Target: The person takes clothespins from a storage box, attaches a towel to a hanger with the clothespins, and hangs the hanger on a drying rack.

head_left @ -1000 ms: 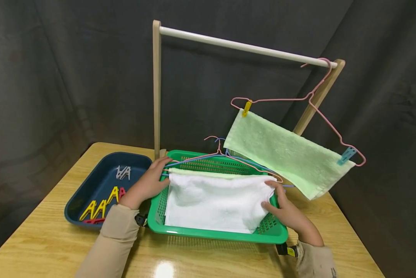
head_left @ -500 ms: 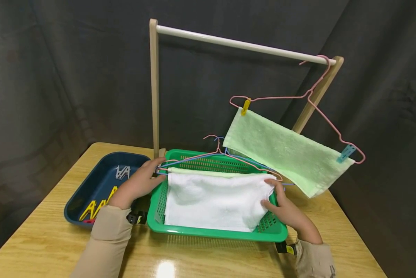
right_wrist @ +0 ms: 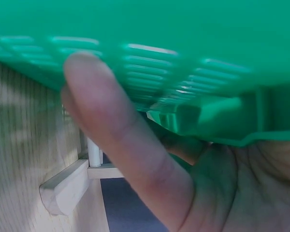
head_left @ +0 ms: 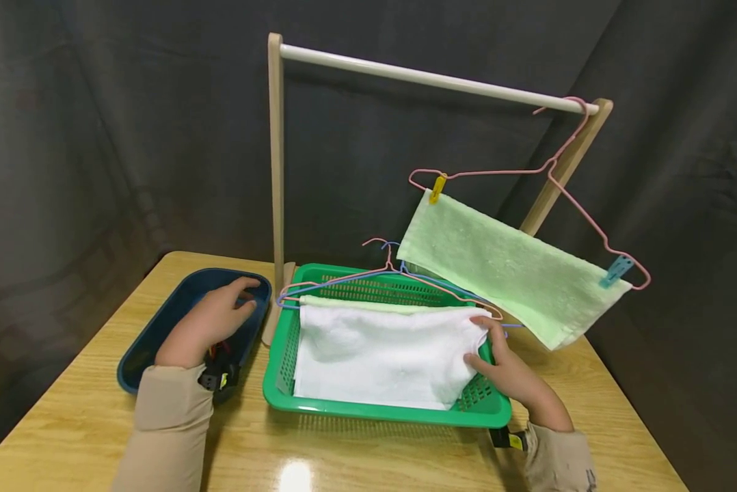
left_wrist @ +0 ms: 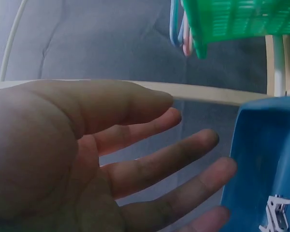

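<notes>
My left hand (head_left: 211,314) hovers over the navy tray (head_left: 133,355) with its fingers spread and nothing between them. A pale clothespin (left_wrist: 277,215) lies in that tray, below the fingertips in the left wrist view; the hand and wrist hide most of the tray's contents in the head view. My right hand (head_left: 510,365) holds the right edge of a white towel (head_left: 374,355) at the green basket's (head_left: 374,415) right rim. In the right wrist view, one finger (right_wrist: 125,130) lies along the basket's outer wall. Pink and blue hangers (head_left: 344,276) lie across the basket, behind the towel.
A rack with a white bar (head_left: 436,80) stands behind the basket. From its right end hangs a pink hanger (head_left: 504,172) with a light green towel (head_left: 504,263), clipped by a yellow clothespin (head_left: 438,188) and a blue clothespin (head_left: 617,271). Dark curtain (head_left: 128,137) lies behind.
My left hand has left the hangers' left ends and moved left over the navy tray, covering the yellow clothespins seen before. The right hand has stayed at the towel's edge.
</notes>
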A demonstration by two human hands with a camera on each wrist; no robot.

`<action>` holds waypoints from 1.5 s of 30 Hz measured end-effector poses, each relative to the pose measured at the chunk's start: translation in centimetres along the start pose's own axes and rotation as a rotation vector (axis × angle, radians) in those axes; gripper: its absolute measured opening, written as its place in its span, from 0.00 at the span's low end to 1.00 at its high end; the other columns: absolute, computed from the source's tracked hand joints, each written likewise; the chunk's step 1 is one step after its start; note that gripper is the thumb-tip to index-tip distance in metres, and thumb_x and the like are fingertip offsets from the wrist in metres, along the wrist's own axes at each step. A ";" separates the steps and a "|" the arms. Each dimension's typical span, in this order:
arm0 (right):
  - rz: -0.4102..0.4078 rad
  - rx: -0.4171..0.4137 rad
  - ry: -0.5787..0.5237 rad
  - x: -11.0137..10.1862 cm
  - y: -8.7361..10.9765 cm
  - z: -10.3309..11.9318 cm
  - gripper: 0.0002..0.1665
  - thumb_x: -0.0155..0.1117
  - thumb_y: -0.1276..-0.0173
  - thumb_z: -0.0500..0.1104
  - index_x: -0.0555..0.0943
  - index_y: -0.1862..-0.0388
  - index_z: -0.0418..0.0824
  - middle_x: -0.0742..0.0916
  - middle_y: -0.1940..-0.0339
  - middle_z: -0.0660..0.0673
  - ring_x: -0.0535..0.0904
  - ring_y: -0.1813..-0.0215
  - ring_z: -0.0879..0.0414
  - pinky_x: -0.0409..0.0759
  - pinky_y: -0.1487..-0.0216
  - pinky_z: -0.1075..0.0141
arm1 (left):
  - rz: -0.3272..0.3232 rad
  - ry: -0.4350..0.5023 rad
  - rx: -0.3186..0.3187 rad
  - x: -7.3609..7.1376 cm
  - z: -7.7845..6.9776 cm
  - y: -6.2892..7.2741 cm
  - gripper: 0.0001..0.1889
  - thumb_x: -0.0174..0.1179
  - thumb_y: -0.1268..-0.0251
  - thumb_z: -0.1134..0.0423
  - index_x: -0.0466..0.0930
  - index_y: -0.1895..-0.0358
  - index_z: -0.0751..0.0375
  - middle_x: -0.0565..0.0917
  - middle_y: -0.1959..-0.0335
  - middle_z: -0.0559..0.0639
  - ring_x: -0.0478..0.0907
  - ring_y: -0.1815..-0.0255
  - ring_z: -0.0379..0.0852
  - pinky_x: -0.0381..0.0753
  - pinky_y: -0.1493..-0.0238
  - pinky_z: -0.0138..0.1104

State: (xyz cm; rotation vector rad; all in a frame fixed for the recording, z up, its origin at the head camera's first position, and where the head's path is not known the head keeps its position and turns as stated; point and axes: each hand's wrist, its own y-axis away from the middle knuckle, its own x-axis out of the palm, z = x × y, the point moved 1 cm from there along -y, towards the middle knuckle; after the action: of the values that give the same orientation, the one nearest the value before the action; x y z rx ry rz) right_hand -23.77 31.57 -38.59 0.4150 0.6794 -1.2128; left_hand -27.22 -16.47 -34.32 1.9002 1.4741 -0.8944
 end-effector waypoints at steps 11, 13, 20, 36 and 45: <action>0.002 0.001 -0.009 0.1 0.2 0.1 0.36 0.57 0.22 0.38 0.49 0.25 0.36 0.47 0.24 0.24 0.49 0.26 0.20 0.61 0.36 0.28 | 0.002 -0.029 -0.086 -1.2 2.9 0.8 0.26 0.48 0.21 0.63 0.61 0.28 0.75 0.72 0.38 0.80 0.77 0.44 0.71 0.79 0.52 0.57; 0.000 -0.005 -0.013 0.1 0.1 0.1 0.36 0.57 0.22 0.37 0.49 0.25 0.36 0.48 0.24 0.24 0.49 0.26 0.20 0.60 0.37 0.27 | 0.016 -0.033 -0.105 -1.3 3.6 0.7 0.26 0.48 0.22 0.63 0.61 0.28 0.76 0.72 0.38 0.80 0.77 0.45 0.71 0.78 0.51 0.57; 0.000 -0.022 -0.014 -0.1 0.0 0.1 0.36 0.57 0.22 0.36 0.49 0.25 0.36 0.48 0.24 0.24 0.51 0.26 0.22 0.62 0.37 0.29 | 0.061 -0.054 -0.133 -1.2 5.1 0.4 0.26 0.51 0.24 0.65 0.62 0.31 0.81 0.72 0.40 0.82 0.74 0.43 0.74 0.76 0.46 0.61; 0.015 -0.004 -0.025 -0.3 -0.1 0.0 0.37 0.57 0.22 0.38 0.48 0.24 0.38 0.47 0.22 0.26 0.48 0.24 0.22 0.61 0.36 0.28 | 0.168 -0.118 -0.177 -0.7 5.8 -0.2 0.25 0.53 0.26 0.64 0.66 0.35 0.82 0.67 0.36 0.84 0.69 0.38 0.78 0.71 0.41 0.64; 0.025 0.007 -0.029 -0.1 0.0 0.0 0.37 0.57 0.21 0.39 0.48 0.24 0.38 0.46 0.22 0.27 0.49 0.25 0.22 0.61 0.36 0.29 | 0.207 -0.144 -0.210 -0.2 5.5 -0.3 0.27 0.55 0.26 0.63 0.65 0.35 0.82 0.68 0.36 0.83 0.69 0.38 0.76 0.71 0.40 0.63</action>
State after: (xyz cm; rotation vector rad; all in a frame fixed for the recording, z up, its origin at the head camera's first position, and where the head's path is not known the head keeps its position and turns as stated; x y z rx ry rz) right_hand -23.80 31.68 -38.52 0.4103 0.6436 -1.1962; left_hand -28.40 -20.76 -37.50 1.7573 1.2110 -0.7332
